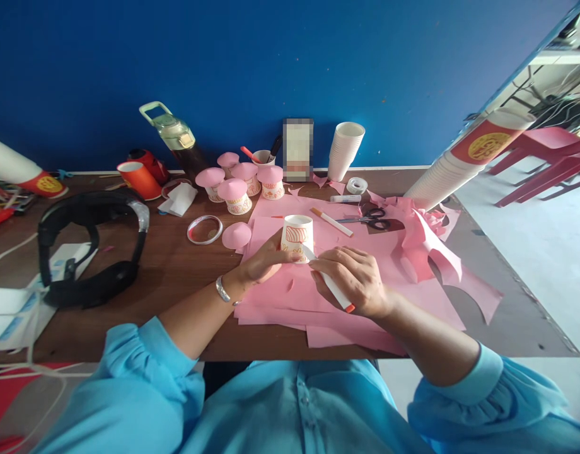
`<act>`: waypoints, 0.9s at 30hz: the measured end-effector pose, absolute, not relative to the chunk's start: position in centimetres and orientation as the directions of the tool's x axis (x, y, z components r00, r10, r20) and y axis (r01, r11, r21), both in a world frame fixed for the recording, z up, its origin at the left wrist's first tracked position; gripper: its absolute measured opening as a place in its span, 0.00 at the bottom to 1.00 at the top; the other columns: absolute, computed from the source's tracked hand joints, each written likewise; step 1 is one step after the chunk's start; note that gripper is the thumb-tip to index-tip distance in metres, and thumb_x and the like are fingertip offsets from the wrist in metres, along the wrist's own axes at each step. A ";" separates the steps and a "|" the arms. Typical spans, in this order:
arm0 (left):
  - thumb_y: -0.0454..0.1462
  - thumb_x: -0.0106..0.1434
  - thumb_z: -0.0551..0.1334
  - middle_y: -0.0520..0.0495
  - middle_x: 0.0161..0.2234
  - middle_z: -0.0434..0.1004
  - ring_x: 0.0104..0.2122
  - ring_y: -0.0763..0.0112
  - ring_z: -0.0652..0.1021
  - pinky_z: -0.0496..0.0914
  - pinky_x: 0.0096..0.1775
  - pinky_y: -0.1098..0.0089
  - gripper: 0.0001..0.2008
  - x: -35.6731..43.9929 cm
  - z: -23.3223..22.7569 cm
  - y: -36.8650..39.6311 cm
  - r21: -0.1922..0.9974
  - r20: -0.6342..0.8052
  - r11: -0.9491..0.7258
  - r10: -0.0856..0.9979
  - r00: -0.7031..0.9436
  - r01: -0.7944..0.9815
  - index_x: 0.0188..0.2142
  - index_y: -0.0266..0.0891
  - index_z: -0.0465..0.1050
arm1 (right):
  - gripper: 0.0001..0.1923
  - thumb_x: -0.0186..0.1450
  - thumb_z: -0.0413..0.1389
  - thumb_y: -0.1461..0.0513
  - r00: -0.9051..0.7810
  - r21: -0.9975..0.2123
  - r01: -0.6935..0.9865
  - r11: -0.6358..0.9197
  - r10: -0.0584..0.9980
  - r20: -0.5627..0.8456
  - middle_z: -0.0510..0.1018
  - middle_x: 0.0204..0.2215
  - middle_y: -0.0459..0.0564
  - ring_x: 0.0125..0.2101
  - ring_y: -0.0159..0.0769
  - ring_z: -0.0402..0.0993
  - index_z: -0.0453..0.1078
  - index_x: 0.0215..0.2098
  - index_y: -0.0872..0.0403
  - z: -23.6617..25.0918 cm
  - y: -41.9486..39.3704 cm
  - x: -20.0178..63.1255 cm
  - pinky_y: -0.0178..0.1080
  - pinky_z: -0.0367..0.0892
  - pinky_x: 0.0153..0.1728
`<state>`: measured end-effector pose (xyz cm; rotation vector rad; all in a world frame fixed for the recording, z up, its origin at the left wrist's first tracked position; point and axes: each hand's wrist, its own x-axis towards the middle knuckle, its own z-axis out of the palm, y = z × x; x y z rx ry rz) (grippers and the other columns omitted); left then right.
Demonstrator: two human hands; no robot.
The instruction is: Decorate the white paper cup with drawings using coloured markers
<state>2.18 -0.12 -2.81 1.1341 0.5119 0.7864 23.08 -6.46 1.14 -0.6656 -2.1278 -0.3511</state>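
Observation:
My left hand (264,260) holds a small patterned paper cup (297,234) standing upside down on a stack of pink paper sheets (290,302). My right hand (353,279) grips a white glue stick with an orange end (335,290), its tip touching the cup's side. A pink paper circle (236,235) lies just left of the cup. Several finished cups with pink caps (236,192) stand behind.
Black scissors (372,217), a second white stick (331,222), tape rolls (357,185) and pink scraps (425,243) lie to the right. Stacks of white cups (345,150) stand at the back. Black headphones (89,249), an orange cup (139,178) and a bottle (174,133) sit left.

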 end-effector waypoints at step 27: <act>0.36 0.59 0.75 0.48 0.38 0.79 0.39 0.67 0.76 0.71 0.44 0.65 0.13 2.2 -2.8 -0.2 0.926 0.061 0.198 0.761 0.646 -0.321 0.43 0.38 0.78 | 0.13 0.68 0.58 0.72 -0.429 -0.020 0.624 0.781 0.363 0.827 0.81 0.32 0.48 0.28 0.34 0.78 0.68 0.49 0.53 1.1 -6.3 23.4 0.36 0.73 0.28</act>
